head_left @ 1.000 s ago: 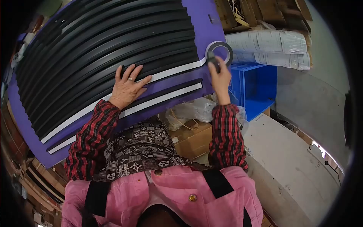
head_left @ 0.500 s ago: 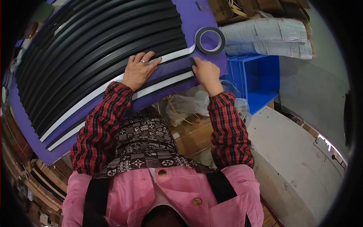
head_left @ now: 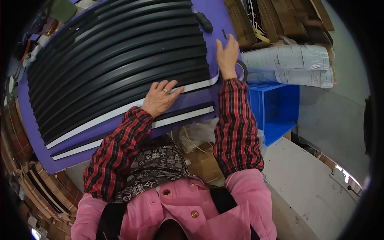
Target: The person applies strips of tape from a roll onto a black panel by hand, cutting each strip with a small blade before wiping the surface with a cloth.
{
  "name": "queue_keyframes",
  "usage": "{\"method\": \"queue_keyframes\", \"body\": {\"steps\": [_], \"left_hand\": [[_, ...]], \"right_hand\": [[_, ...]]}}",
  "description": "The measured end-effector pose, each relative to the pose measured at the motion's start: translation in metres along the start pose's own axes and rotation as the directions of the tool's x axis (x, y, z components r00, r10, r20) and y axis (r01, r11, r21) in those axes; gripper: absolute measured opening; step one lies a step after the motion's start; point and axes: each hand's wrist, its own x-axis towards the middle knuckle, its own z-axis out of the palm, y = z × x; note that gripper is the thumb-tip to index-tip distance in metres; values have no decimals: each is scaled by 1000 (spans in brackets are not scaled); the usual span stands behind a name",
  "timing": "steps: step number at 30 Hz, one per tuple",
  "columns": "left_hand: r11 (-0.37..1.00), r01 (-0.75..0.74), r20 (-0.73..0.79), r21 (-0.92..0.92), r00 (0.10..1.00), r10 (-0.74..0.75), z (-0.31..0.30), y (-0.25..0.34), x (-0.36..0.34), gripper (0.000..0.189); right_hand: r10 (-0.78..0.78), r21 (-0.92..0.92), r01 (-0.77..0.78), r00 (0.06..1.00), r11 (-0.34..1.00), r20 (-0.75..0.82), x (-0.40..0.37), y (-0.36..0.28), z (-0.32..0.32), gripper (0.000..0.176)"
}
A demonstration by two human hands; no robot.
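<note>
My left hand point(head_left: 161, 98) lies flat on the white tape point(head_left: 196, 86) that runs along the nearest of the black strips point(head_left: 128, 60). A ring is on one of its fingers. Further right, my right hand point(head_left: 227, 54) reaches over the purple surface point(head_left: 214, 12), thumb and fingers apart, with nothing between them. Its fingertips are close to a small dark piece point(head_left: 224, 34). Partly hidden behind the right wrist is the tape roll point(head_left: 244, 71). Nearer my body lies a separate black strip with a white band point(head_left: 188, 115).
A dark object point(head_left: 204, 22) rests near the far edge. To the right are wrapped white bundles point(head_left: 288, 59), a blue crate point(head_left: 262, 108) and cardboard point(head_left: 276, 20). Clear plastic point(head_left: 192, 136) and a cardboard box point(head_left: 206, 162) are below the table edge.
My right hand has left the end of the separate strip, moved away from my body and opened. My left hand still rests on the tape. The camera view has shifted.
</note>
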Motion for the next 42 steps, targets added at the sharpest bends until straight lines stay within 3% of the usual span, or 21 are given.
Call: {"method": "queue_keyframes", "body": {"steps": [3,9,12,14,15,16,17,18,20,22,23,25,27,34,35,36,37,38,40,41,42], "left_hand": [[999,11,34,33,999,-12,1,0,1,34],[997,7,105,77,994,-15,2,1,-1,36],[996,2,95,92,995,-11,4,1,-1,35],[995,2,89,102,996,-12,4,2,-2,34],[994,16,87,108,996,-26,6,1,-2,34],[996,-4,58,91,998,-1,8,-1,-3,34],[997,-17,31,76,999,15,10,-2,-5,34],[999,-1,62,35,998,-1,6,-1,-4,34],[998,20,82,-68,996,-14,-6,-1,-1,28],[962,-22,-211,-274,977,-37,-10,-9,-10,17],[974,48,-192,-222,977,-92,-25,-26,-38,17],[892,448,-283,-52,850,-444,-56,-56,-94,17],[741,650,-299,166,750,-590,-80,-86,-164,11],[849,525,-94,-66,844,-529,-114,-83,-200,11],[699,570,-220,-432,685,-695,-127,-81,-199,12],[474,473,-243,-743,470,-849,-139,-77,-198,14],[-108,81,127,-991,280,-952,-151,-74,-198,18],[-113,73,128,-991,272,-954,-154,-75,-203,18],[-242,-89,174,-966,466,-868,-166,-83,-220,19],[-244,-165,161,-956,400,-902,-171,-85,-225,19],[-179,-52,146,-983,383,-912,-178,-96,-241,18]], "right_hand": [[258,-243,-224,958,944,122,-64,16,-50,50],[175,-227,-101,926,969,335,-68,10,-34,33],[36,-233,14,977,972,209,-71,15,-24,33],[256,-62,-249,954,967,156,-71,15,-38,26],[377,354,-367,925,860,44,-68,7,-51,22],[516,715,-365,857,597,6,-61,-5,-69,19],[621,828,-262,773,496,-127,-48,-21,-100,16],[606,904,-103,772,415,-191,-36,-43,-128,18],[371,981,-5,926,196,-69,-25,-84,-143,17],[57,955,-277,957,-103,284,-34,-104,-124,17],[-37,925,-357,934,-130,355,-46,-117,-109,19],[-203,857,-489,867,-166,455,-73,-131,-76,23],[-258,765,-575,817,-290,516,-94,-167,-48,24],[-155,806,-556,831,-203,534,-123,-319,26,46],[-170,813,-547,837,-200,521,-130,-336,30,48],[-188,818,-540,840,-201,508,-138,-349,32,49],[-201,810,-551,833,-201,516,-145,-362,37,52],[-208,808,-557,828,-193,521,-152,-370,40,52],[-266,820,-546,827,-174,495,-166,-392,50,53],[-244,818,-546,831,-183,500,-172,-400,48,53],[-211,781,-536,844,-321,493,-168,-402,40,55]]}}
